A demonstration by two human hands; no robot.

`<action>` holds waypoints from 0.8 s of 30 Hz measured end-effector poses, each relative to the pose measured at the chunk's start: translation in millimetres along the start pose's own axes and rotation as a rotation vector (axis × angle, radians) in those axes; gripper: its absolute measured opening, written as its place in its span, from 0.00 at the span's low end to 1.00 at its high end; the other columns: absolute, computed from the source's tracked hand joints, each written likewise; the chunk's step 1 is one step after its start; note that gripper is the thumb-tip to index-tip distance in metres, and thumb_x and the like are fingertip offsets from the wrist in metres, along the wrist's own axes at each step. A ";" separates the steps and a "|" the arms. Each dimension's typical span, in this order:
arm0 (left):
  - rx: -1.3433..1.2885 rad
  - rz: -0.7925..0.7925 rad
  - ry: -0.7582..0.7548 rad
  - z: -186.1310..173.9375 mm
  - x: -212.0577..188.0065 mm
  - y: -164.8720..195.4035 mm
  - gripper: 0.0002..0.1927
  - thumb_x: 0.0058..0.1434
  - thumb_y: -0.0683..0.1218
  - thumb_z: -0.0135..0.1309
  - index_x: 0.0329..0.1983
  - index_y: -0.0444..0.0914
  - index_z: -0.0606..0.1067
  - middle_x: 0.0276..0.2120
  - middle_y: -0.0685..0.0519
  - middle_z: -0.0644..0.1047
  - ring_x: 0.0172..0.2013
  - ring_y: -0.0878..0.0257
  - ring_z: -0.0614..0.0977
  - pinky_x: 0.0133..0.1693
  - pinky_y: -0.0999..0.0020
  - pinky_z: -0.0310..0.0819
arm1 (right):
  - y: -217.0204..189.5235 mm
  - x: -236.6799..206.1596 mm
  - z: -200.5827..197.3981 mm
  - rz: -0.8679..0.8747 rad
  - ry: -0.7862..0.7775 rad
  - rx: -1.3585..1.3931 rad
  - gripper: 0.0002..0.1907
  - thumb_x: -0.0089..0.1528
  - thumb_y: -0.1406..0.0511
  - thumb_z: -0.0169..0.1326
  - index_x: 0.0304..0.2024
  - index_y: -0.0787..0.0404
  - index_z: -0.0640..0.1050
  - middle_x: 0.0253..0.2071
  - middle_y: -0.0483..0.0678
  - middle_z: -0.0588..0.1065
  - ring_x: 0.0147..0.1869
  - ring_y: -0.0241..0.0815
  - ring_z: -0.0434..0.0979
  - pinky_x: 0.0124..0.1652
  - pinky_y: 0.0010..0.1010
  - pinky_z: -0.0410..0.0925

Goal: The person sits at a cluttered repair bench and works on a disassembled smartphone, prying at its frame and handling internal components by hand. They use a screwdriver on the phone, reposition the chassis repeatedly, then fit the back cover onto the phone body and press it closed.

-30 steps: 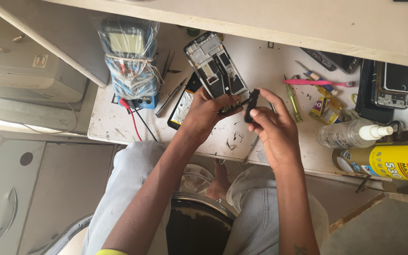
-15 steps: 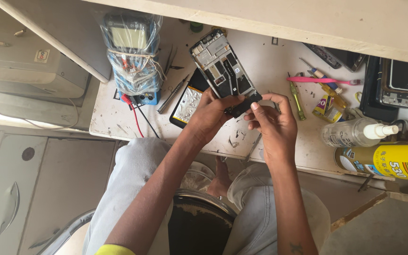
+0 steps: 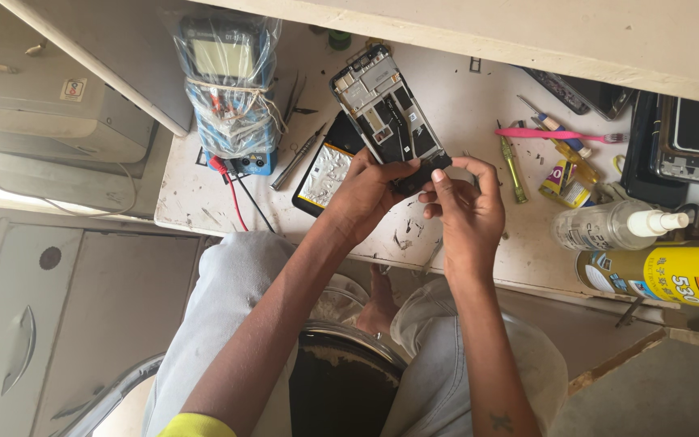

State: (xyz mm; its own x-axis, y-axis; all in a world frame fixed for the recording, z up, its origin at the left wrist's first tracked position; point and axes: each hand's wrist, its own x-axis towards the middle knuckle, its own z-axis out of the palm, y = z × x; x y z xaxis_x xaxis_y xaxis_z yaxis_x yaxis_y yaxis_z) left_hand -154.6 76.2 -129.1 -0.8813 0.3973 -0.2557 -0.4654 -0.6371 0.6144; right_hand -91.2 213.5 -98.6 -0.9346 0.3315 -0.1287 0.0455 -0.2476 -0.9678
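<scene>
An opened phone frame (image 3: pixel 386 109) with bare circuit parts is held above a white worktable (image 3: pixel 463 89). My left hand (image 3: pixel 366 198) grips its lower end from the left. My right hand (image 3: pixel 467 206) pinches the same lower edge from the right, thumb and fingers on a small dark part at the bottom. A black battery pack with a silvery face (image 3: pixel 325 174) lies on the table just left of my left hand.
A multimeter wrapped in clear plastic (image 3: pixel 224 81) stands at the left with red and black leads. Tweezers (image 3: pixel 297 158), a pink toothbrush (image 3: pixel 556 134), small screwdrivers (image 3: pixel 514 170), a clear spray bottle (image 3: pixel 608 226), a yellow spray can (image 3: pixel 673 275) and several phones (image 3: pixel 685 137) lie at the right.
The phone frame has been tilted up and turned so its open side faces me. My right hand has moved in from the side onto its lower edge.
</scene>
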 end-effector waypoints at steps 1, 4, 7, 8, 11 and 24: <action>-0.005 -0.005 0.004 -0.6 0.0 -0.2 0.08 0.64 0.35 0.56 0.46 0.32 0.73 0.41 0.49 0.79 0.42 0.59 0.83 0.47 0.60 0.82 | 1.0 -0.2 0.8 -0.003 0.004 0.002 0.13 0.67 0.70 0.58 0.53 0.62 0.72 0.33 0.51 0.79 0.34 0.36 0.78 0.31 0.26 0.69; -0.018 -0.017 0.006 -1.5 0.4 -1.3 0.08 0.64 0.35 0.55 0.45 0.32 0.73 0.41 0.49 0.79 0.41 0.59 0.83 0.47 0.60 0.82 | 2.7 -0.6 2.7 -0.015 0.020 0.004 0.13 0.67 0.70 0.58 0.53 0.62 0.72 0.33 0.50 0.78 0.34 0.36 0.78 0.31 0.26 0.69; -0.023 -0.017 -0.009 -2.0 1.0 -1.8 0.07 0.64 0.35 0.55 0.45 0.31 0.73 0.41 0.48 0.79 0.41 0.59 0.83 0.46 0.61 0.81 | 3.4 -1.4 5.6 -0.038 0.040 -0.006 0.13 0.67 0.69 0.58 0.53 0.62 0.72 0.33 0.50 0.78 0.34 0.36 0.78 0.31 0.26 0.69; -0.023 -0.015 -0.013 -2.0 1.0 -2.3 0.07 0.65 0.35 0.55 0.45 0.31 0.73 0.40 0.48 0.79 0.41 0.59 0.83 0.46 0.61 0.81 | 3.5 -2.2 6.2 -0.043 0.049 -0.015 0.13 0.67 0.69 0.58 0.53 0.62 0.72 0.32 0.50 0.78 0.34 0.36 0.78 0.31 0.26 0.69; -0.037 0.006 -0.051 -2.2 0.9 -3.6 0.06 0.66 0.35 0.55 0.45 0.31 0.73 0.40 0.48 0.79 0.40 0.59 0.82 0.45 0.61 0.81 | 4.6 -4.9 8.0 -0.061 0.076 -0.025 0.13 0.67 0.69 0.57 0.53 0.63 0.72 0.32 0.49 0.78 0.34 0.36 0.78 0.31 0.26 0.70; -0.009 -0.031 -0.014 2.5 0.0 -6.0 0.09 0.64 0.36 0.54 0.47 0.32 0.71 0.39 0.48 0.80 0.38 0.58 0.84 0.42 0.59 0.81 | 7.9 -2.1 8.5 -0.005 0.152 0.053 0.12 0.65 0.67 0.59 0.47 0.67 0.71 0.35 0.51 0.77 0.34 0.40 0.81 0.33 0.31 0.77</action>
State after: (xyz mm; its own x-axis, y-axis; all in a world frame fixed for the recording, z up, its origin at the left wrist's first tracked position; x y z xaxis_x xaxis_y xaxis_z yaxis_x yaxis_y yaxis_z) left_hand -151.6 81.8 -130.9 -0.8653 0.4260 -0.2643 -0.4934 -0.6303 0.5994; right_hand -91.8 203.2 -104.2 -0.8703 0.4663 -0.1588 0.0180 -0.2920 -0.9562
